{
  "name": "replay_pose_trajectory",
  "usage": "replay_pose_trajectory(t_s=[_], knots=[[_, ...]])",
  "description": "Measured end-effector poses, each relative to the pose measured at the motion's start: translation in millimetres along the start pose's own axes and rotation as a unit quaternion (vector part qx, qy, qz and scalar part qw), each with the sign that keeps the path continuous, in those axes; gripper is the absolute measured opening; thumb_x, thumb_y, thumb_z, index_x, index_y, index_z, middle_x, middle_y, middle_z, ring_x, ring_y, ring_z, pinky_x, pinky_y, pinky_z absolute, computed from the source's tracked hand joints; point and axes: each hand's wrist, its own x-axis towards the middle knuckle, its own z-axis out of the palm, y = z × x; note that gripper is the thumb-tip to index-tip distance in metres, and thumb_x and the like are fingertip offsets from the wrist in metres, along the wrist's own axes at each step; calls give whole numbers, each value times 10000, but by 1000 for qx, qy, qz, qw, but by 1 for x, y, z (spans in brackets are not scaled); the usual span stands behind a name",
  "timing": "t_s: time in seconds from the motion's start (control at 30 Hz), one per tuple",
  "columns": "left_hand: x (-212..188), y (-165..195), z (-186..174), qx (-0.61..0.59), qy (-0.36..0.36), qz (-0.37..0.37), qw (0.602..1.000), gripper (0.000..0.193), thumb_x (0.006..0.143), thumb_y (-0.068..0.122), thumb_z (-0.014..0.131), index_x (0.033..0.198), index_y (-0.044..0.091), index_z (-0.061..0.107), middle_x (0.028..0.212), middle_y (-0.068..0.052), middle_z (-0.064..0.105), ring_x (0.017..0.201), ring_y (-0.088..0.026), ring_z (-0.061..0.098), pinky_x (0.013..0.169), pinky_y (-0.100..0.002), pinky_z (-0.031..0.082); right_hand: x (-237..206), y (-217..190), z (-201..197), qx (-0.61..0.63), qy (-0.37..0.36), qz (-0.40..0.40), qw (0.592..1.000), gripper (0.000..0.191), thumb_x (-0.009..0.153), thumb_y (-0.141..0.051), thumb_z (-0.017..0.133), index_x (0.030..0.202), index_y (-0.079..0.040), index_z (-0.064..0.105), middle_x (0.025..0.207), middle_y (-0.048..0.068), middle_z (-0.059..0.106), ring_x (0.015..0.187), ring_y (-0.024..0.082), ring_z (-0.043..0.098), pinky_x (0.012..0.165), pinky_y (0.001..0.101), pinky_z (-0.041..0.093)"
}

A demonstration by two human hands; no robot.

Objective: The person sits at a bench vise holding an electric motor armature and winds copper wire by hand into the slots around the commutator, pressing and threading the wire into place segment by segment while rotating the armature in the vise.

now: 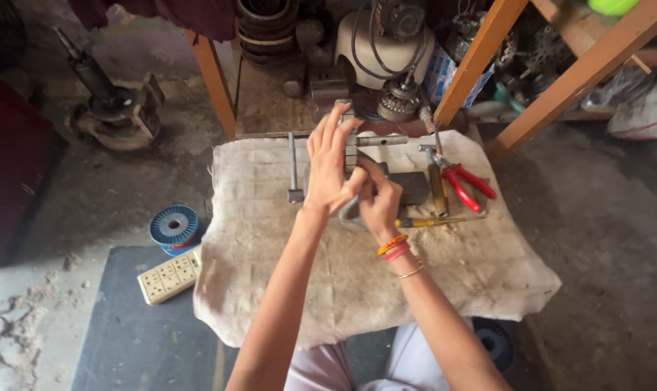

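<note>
On the cloth-covered bench (270, 289), left hand (328, 170) gripped the upright metal part (351, 148); right hand (378, 203) pinched its near base, T-bar (381, 140) running right.

Left hand (330, 163) on metal tool (352, 148), right hand (378, 203) beside, red-handled pliers (465, 185) near
</note>
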Motion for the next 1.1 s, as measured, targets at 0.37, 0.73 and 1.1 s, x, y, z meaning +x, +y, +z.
replay_pose_trajectory(t_s=[0.37,0.73,1.1], knots=[[-6,-4,6,-25,-15,6,1000,721,718,260,624,1409,88,510,1625,-161,382,1518,-403,331,1271,-511,227,-14,21,-8,-58,-7,0,998,312,978,65,514,1237,9,679,810,166,695,736,164,725,677,295,540],[-6,-3,-1,7,-36,1,999,754,672,266,631,1398,97,516,1625,-157,379,1499,-408,326,1256,-521,230,-13,36,-15,-74,-44,30,996,383,956,74,513,1280,-30,688,696,143,655,616,184,688,617,301,514],[6,16,-29,38,-103,-4,994,925,595,223,762,1454,100,440,1592,-211,322,1467,-437,277,1192,-534,230,11,29,-37,10,-143,46,989,317,993,46,512,1247,-33,685,760,43,667,648,45,567,583,239,479]])
